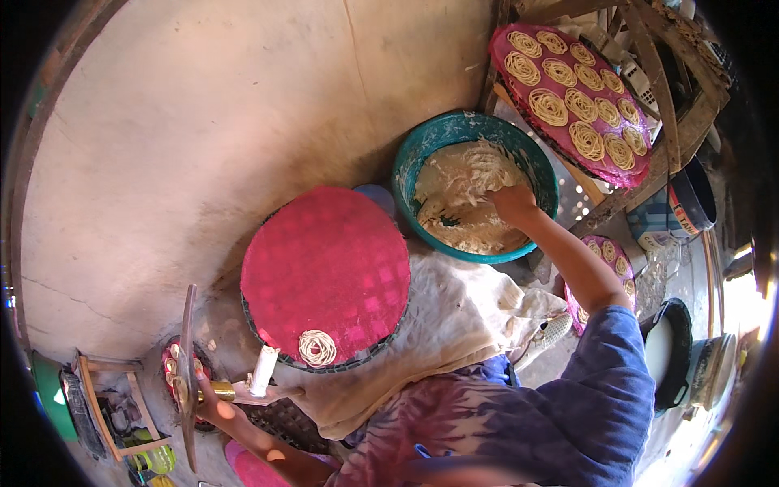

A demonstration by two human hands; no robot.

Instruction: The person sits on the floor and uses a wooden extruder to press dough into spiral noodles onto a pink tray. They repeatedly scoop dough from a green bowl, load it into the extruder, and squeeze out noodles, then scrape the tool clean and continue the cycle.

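My right hand (513,204) reaches into a teal basin (403,180) with its curled fingers partly sunk in pale, sticky dough (462,174). At the lower left, my left hand (214,406) is closed around a wooden press (274,393) beside its brass cylinder (217,393). A dough-smeared white plunger (264,369) stands up from the press's flat wooden piece, and a long wooden bar (188,357) crosses near my fingers. Before me lies a round tray covered in pink cloth (324,268). One coil of pale noodle strands (316,347) rests on its near edge.
A pink round tray (531,81) with several noodle coils leans on a wooden frame (690,122) at upper right. Below it are another coil tray (604,252), a dark blue bucket (694,195) and a black tub (669,349). A wooden stool (122,406) stands lower left.
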